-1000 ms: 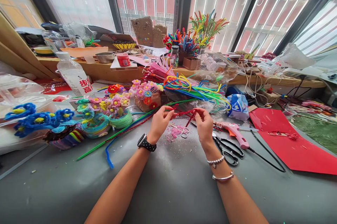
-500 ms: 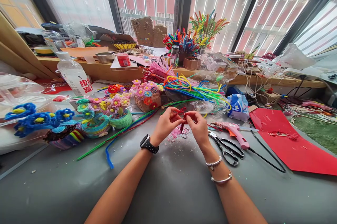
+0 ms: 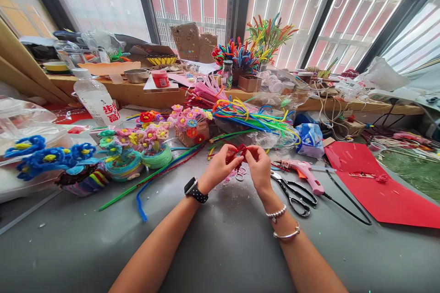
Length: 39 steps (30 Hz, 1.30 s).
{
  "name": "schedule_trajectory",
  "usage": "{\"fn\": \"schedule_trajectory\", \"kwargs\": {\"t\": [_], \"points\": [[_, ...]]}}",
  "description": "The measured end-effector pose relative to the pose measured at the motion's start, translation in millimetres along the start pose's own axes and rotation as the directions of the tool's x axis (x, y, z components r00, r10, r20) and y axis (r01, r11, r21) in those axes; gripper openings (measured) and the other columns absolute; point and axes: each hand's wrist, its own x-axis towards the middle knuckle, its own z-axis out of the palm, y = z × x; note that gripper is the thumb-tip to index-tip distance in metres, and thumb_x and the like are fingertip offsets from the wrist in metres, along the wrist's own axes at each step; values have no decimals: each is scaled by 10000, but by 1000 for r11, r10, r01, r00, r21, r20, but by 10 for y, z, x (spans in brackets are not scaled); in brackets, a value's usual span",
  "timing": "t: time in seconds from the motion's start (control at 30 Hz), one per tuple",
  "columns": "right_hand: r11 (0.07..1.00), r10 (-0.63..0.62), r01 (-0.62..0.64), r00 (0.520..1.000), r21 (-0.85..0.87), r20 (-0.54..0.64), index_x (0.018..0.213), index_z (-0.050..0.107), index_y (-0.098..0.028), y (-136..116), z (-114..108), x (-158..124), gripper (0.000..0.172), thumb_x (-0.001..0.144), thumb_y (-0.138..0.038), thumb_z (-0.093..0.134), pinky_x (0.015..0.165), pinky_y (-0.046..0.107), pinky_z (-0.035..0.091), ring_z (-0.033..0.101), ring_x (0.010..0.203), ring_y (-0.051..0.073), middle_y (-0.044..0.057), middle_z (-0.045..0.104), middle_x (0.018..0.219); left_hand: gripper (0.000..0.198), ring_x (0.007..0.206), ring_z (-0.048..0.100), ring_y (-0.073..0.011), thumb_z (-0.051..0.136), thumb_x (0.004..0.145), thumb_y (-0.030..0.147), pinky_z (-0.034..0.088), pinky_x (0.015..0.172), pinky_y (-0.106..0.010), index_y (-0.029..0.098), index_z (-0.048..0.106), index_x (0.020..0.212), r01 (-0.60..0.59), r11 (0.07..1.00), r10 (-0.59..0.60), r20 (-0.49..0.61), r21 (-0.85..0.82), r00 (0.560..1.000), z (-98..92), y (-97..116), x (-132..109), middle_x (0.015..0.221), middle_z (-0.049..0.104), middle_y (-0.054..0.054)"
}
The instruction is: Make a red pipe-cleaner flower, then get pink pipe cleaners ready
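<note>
A dark red glittery pipe cleaner (image 3: 241, 150), bent into a small shape, is pinched between both hands above the table. My left hand (image 3: 222, 164), with a black watch at the wrist, grips it from the left, thumb against fingers. My right hand (image 3: 258, 164) grips its other side with thumb and forefinger; two silver bracelets circle that wrist. Fingers cover part of the shape. Just below lie small scissors (image 3: 240, 174), of which the handle loops show, and pink scraps (image 3: 228, 177).
Right of my hands lie large black-handled scissors (image 3: 295, 196), a pink glue gun (image 3: 305, 174) and a red sheet (image 3: 381, 187). Pipe-cleaner flower pots (image 3: 156, 157) stand at left near a water bottle (image 3: 96, 98). Behind lies a bundle of coloured pipe cleaners (image 3: 254, 116).
The red pipe cleaner has turned between my fingers; its end that hung down no longer shows below them. Both hands stay close together in nearly the same place.
</note>
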Motion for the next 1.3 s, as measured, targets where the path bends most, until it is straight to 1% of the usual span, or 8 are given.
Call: {"fn": "schedule_trajectory", "kwargs": {"t": [0.13, 0.3, 0.43, 0.6, 0.77, 0.93, 1.07, 1.3], "points": [[1000, -28, 28, 1000, -2, 0, 777, 535, -163, -35, -8, 8, 163, 727, -316, 510, 624, 258, 448, 540, 642, 127, 18, 577, 704, 219, 628, 614, -153, 431, 772, 378, 469, 587, -272, 181, 433, 868, 52, 999, -52, -55, 0, 997, -16, 6, 13, 697, 631, -27], [997, -58, 53, 995, 58, 80, 772, 542, -172, -69, 1, 0, 162, 719, -324, 527, 625, 244, 452, 534, 660, 120, 8, 567, 712, 189, 585, 607, -155, 458, 755, 368, 447, 555, -254, 189, 477, 810, 91, 988, -61, -228, 126, 972, -51, 89, -15, 638, 633, -16], [991, -42, 33, 997, 126, 72, 773, 541, -174, -62, -5, 11, 183, 705, -344, 539, 643, 260, 468, 541, 676, 126, 12, 567, 729, 166, 592, 574, -134, 465, 752, 345, 420, 564, -241, 194, 525, 785, 80, 964, 3, -311, 255, 951, -76, 120, -26, 647, 605, -4], [968, 47, -54, 998, 247, 34, 779, 539, -177, -19, -36, 63, 206, 675, -354, 562, 621, 283, 495, 544, 630, 123, 5, 564, 700, 172, 654, 515, -131, 520, 707, 320, 421, 608, -249, 173, 608, 725, 63, 910, 104, -372, 410, 922, -149, 79, 17, 738, 524, -33], [965, 58, -93, 987, 244, 150, 749, 552, -176, -14, 11, 31, 162, 671, -316, 564, 628, 291, 494, 549, 619, 120, 2, 576, 677, 157, 629, 524, -129, 513, 708, 308, 426, 602, -254, 165, 576, 712, 43, 944, 66, -314, 328, 947, -144, 97, 16, 711, 569, -24], [991, -7, -7, 994, 130, 107, 784, 565, -171, 25, 61, -11, 173, 686, -311, 541, 671, 296, 480, 564, 751, 150, 45, 602, 836, 143, 576, 534, -112, 537, 682, 304, 437, 557, -232, 166, 524, 715, 51, 991, -25, -204, 122, 979, -48, 117, 2, 641, 575, 5], [995, -2, -8, 995, 103, 97, 789, 543, -173, 9, 33, -6, 154, 716, -304, 509, 645, 285, 473, 566, 676, 139, 20, 601, 718, 166, 592, 532, -108, 571, 655, 301, 443, 547, -223, 153, 516, 707, 78, 997, -76, -126, 11, 989, -44, 87, 22, 647, 561, 5], [999, -29, 27, 996, 20, 89, 766, 535, -170, -91, -8, -5, 114, 713, -268, 512, 604, 256, 457, 550, 640, 126, 12, 585, 704, 233, 644, 555, -110, 621, 628, 292, 445, 608, -235, 134, 542, 780, 169, 961, -172, 6, -218, 985, -100, 138, 11, 700, 586, -7]]}}
